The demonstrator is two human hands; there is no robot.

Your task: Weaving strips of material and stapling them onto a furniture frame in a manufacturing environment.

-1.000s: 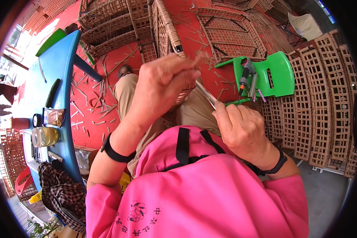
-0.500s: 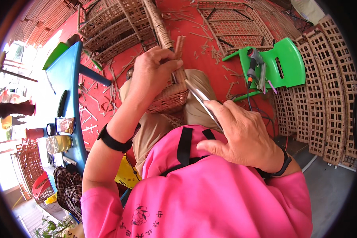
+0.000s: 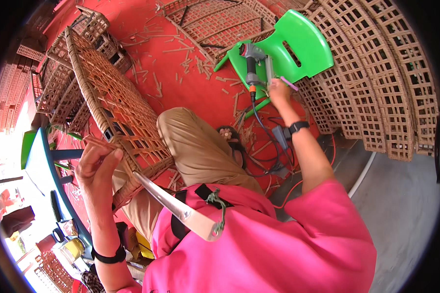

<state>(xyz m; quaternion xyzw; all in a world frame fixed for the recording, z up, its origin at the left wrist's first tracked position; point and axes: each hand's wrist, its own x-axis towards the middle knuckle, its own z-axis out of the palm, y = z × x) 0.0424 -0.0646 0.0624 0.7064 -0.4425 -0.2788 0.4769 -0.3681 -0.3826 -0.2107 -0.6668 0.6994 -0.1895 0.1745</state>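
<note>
My left hand pinches the end of brown rattan strips at the near corner of a woven rattan frame, which leans against my knee. A pointed metal blade has its tip at the weave beside this hand. Its wide end rests over my shirt, a green cord tied through its hole; neither hand holds it. My right hand is stretched out to a green chair, fingers curled beside a grey nail gun and a thin lilac stick. What those fingers grip is hidden.
The green plastic chair carries the nail gun, with a hose and cables trailing to the floor. Rattan panels stand at the right; another lies beyond. Rattan scraps litter the red floor. A blue table stands left.
My right hand has let go of the metal blade and reached out to the chair. The blade stays at the weave. The view has turned right; my left hand still pinches the strips.
</note>
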